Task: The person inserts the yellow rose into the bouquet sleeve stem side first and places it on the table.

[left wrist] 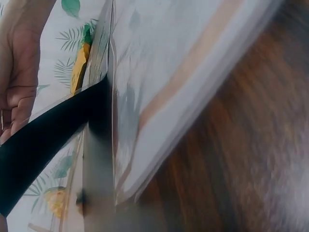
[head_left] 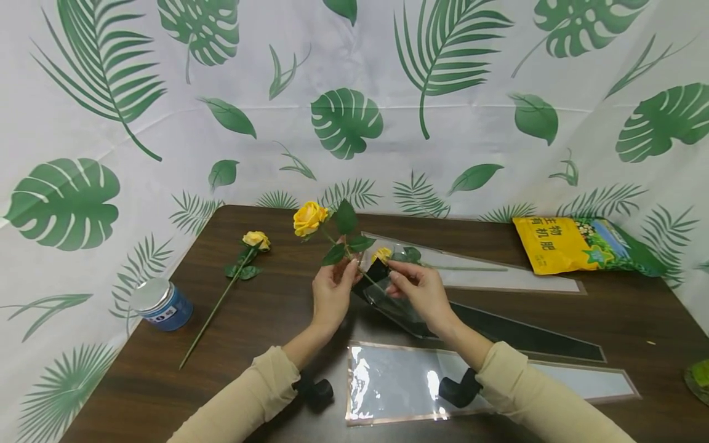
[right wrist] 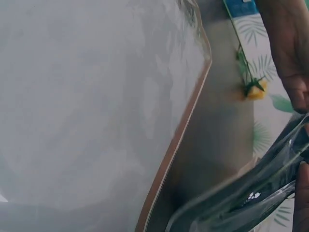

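A yellow rose [head_left: 310, 219] with green leaves leans up and left in the head view, its stem slanting into the mouth of a black-and-clear flower sleeve [head_left: 528, 332]. My left hand [head_left: 332, 294] pinches the rose's stem just below the leaves, close against the sleeve's mouth. With thumb and fingers, my right hand [head_left: 423, 294] grips the sleeve's clear edge beside the stem. In the left wrist view the black sleeve [left wrist: 58, 123] crosses in front of my right hand [left wrist: 21, 72]. My left hand [right wrist: 285, 53] shows at upper right in the right wrist view.
A white-backed sleeve [head_left: 399, 381] lies in front, partly beneath my right arm. Behind is another clear sleeve [head_left: 515, 282] with a yellow rose [head_left: 382, 254] over it. At left are a single rose [head_left: 256, 240] and a blue can [head_left: 168, 311]; a yellow bag [head_left: 559, 246] lies back right.
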The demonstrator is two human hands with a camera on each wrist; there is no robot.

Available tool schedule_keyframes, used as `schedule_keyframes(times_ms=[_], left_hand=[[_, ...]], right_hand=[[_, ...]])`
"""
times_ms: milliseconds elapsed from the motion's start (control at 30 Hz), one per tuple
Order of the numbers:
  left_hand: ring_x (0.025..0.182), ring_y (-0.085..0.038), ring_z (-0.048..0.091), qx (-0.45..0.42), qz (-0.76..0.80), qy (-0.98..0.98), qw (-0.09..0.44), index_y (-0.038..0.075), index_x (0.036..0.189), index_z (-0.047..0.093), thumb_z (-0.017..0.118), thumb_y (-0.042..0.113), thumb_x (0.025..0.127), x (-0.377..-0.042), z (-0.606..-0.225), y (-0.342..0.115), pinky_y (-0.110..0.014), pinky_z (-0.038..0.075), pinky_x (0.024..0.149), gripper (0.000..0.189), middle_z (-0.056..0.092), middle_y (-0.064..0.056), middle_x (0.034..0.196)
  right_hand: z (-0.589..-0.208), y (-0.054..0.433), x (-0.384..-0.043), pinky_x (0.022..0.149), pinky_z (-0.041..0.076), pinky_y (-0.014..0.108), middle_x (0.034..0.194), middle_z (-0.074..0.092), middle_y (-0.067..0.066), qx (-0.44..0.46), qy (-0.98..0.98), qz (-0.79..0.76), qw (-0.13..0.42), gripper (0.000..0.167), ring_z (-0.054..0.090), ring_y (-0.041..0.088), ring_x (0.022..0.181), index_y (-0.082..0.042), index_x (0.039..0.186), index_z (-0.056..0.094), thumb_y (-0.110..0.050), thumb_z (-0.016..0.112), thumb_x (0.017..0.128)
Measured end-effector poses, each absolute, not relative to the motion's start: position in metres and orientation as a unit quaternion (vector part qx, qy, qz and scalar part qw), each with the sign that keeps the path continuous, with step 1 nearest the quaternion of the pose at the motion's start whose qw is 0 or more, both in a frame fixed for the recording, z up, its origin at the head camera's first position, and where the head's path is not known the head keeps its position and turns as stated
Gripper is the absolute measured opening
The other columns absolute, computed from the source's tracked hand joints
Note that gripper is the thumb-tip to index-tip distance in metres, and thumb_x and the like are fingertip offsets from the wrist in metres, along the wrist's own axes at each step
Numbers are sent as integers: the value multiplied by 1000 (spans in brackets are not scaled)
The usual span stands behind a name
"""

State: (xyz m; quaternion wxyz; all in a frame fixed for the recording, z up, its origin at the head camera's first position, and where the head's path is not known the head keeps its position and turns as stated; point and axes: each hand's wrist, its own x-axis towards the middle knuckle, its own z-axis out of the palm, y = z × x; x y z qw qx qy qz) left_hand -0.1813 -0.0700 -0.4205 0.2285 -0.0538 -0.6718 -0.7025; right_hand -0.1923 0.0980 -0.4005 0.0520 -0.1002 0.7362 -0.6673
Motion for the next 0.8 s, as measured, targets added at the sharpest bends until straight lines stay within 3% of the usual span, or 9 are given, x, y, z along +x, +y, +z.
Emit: schedule_keyframes(times_ms=[100, 200, 333, 433, 600, 800], left_hand=[[86, -20, 65, -71, -689, -675, 255, -6, 126, 55, 56, 5, 93, -183, -417, -73, -23, 55, 74, 34, 62, -26, 107], [84, -14, 65, -83, -693, -658, 282, -8, 118, 59, 57, 3, 93, -185, -413, -76, -24, 55, 73, 28, 62, -26, 106], [78, -11, 65, -88, -731, -622, 268, -4, 124, 56, 61, 0, 89, -185, -408, -77, -24, 55, 69, 36, 63, -28, 101], [79, -8, 65, -88, -750, -609, 240, -3, 127, 53, 63, -3, 86, -181, -405, -74, -21, 55, 69, 42, 63, -27, 107], [81, -5, 64, -93, -745, -625, 214, -9, 113, 53, 64, -7, 84, -176, -404, -70, -20, 55, 70, 31, 59, -27, 109], [78, -17, 67, -60, -629, -752, 190, 1, 96, 62, 74, 4, 79, -175, -406, -70, -19, 52, 65, 21, 68, -16, 93]], right_hand=[[-401, 99, -192, 65, 56, 21, 85, 66, 20, -92, 731, -674, 55, 32, 64, 4, 65, 10, 124, 55, 1, 54, 93], [-400, 98, -191, 66, 56, 21, 86, 66, 17, -92, 728, -677, 55, 33, 64, 4, 66, 11, 124, 54, 0, 54, 93], [-398, 97, -190, 66, 56, 21, 86, 66, 12, -93, 726, -678, 56, 33, 64, 4, 66, 12, 124, 53, 1, 54, 93], [-396, 96, -189, 66, 56, 22, 84, 66, 12, -92, 723, -683, 59, 33, 65, 4, 65, 12, 125, 53, 1, 54, 93], [-393, 95, -189, 66, 56, 22, 76, 66, 6, -100, 713, -692, 58, 34, 65, 5, 65, 13, 125, 52, 2, 53, 93], [-390, 94, -189, 66, 55, 20, 77, 64, 5, -95, 713, -692, 56, 34, 64, 4, 65, 13, 125, 52, 2, 54, 93]])
